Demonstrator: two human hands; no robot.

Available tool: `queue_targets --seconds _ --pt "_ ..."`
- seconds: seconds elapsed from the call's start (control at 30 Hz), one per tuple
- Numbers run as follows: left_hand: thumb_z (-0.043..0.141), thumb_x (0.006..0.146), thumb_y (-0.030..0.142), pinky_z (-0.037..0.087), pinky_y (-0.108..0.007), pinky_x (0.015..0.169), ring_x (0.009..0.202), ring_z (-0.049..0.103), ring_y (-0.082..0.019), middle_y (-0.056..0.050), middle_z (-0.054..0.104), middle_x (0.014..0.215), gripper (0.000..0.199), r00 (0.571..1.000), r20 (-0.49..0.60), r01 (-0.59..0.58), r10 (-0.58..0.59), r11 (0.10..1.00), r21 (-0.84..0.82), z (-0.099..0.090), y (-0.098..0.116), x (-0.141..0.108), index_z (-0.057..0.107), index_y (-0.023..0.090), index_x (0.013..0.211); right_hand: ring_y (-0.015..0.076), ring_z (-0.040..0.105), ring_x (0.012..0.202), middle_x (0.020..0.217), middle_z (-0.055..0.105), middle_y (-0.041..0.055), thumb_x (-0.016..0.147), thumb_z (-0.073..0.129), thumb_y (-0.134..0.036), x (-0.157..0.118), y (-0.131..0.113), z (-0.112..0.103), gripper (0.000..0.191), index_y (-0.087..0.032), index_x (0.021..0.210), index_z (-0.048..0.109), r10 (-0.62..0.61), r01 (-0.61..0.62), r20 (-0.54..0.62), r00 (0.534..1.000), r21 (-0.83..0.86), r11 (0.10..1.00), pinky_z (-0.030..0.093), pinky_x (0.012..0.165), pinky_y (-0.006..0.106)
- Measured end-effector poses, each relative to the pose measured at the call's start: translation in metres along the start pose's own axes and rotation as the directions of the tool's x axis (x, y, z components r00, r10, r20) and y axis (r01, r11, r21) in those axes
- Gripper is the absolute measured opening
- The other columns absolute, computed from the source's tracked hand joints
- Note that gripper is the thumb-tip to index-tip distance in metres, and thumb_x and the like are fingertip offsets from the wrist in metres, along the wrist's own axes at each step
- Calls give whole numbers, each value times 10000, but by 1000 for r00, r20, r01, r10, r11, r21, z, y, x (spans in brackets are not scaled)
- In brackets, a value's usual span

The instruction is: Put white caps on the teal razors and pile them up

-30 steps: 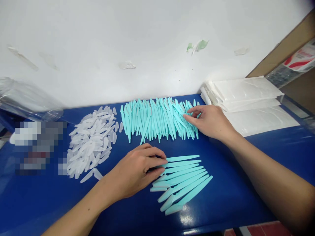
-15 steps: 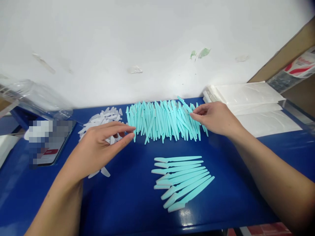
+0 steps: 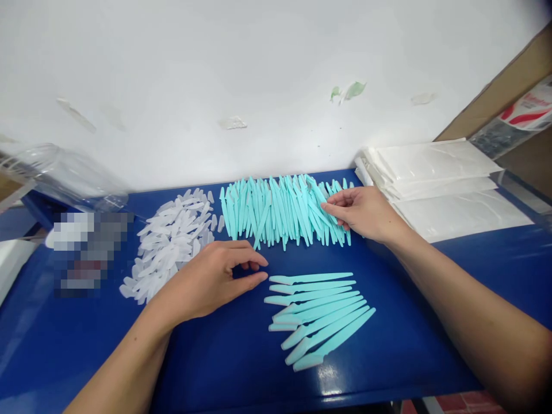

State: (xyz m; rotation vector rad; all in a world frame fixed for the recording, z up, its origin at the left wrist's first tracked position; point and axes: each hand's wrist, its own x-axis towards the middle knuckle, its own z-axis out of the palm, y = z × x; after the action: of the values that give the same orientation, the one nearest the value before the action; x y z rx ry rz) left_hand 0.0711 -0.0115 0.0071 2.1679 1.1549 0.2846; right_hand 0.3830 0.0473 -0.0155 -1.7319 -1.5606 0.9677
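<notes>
My left hand point(image 3: 219, 279) hovers between the heap of small translucent white pieces point(image 3: 172, 236) and a fan of several turquoise sticks point(image 3: 321, 316); its thumb and fingers are apart with nothing between them. At the right end of the long turquoise pile point(image 3: 276, 210), my right hand point(image 3: 360, 211) has its thumb and fingertips pressed together on a turquoise stick point(image 3: 317, 195), whose lower end is hidden by the fingers. The fanned sticks lie roughly sideways, with their wider ends to the left.
Stacked white packets point(image 3: 435, 167) lie at the back right, beside a cardboard edge point(image 3: 483, 86) and a bottle point(image 3: 517, 121). A clear plastic bottle point(image 3: 73, 172) and a partly pixelated phone point(image 3: 95, 247) are at the left. A white wall point(image 3: 259, 69) rises behind the blue table point(image 3: 215, 356).
My left hand has moved right, from over the white pieces to near the fanned sticks. My right hand has shifted a little left and down, with the stick in its fingers.
</notes>
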Motion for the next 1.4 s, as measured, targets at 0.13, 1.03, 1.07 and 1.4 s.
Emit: queue_targets --seconds 0.13,1.03,1.07,1.4 --pt "685 1013 432 526 -244 665 818 687 -167 -20 776 962 220 986 -166 25 -15 998 58 -23 -10 -11 827 264 1034 168 626 495 596 666 -6 832 832 -417 2 0 -1 243 -206 862 715 -17 18 -40 999 39 999 524 509 321" --pt "622 952 375 405 -317 609 671 642 -221 -28 730 790 238 960 -75 275 -271 849 451 -30 -17 -38 723 253 775 131 344 564 648 410 -48 996 613 -590 -38 -18 -11 389 -250 907 781 -156 227 554 817 -61 972 320 534 288" --pt "629 961 415 409 -317 610 671 642 -221 -29 726 785 247 954 -103 296 -280 845 445 -31 -18 -38 726 250 804 131 341 559 643 408 -48 993 616 -591 -38 -18 -11 389 -251 897 780 -155 226 554 818 -62 972 315 528 288" --pt "514 1068 419 495 -336 711 799 706 -231 -70 755 1002 346 978 -89 210 -190 896 391 -25 -21 -39 812 246 1034 122 291 527 613 366 -55 993 617 -597 -40 -21 -8 400 -250 879 781 -153 218 576 803 -46 975 273 497 279"
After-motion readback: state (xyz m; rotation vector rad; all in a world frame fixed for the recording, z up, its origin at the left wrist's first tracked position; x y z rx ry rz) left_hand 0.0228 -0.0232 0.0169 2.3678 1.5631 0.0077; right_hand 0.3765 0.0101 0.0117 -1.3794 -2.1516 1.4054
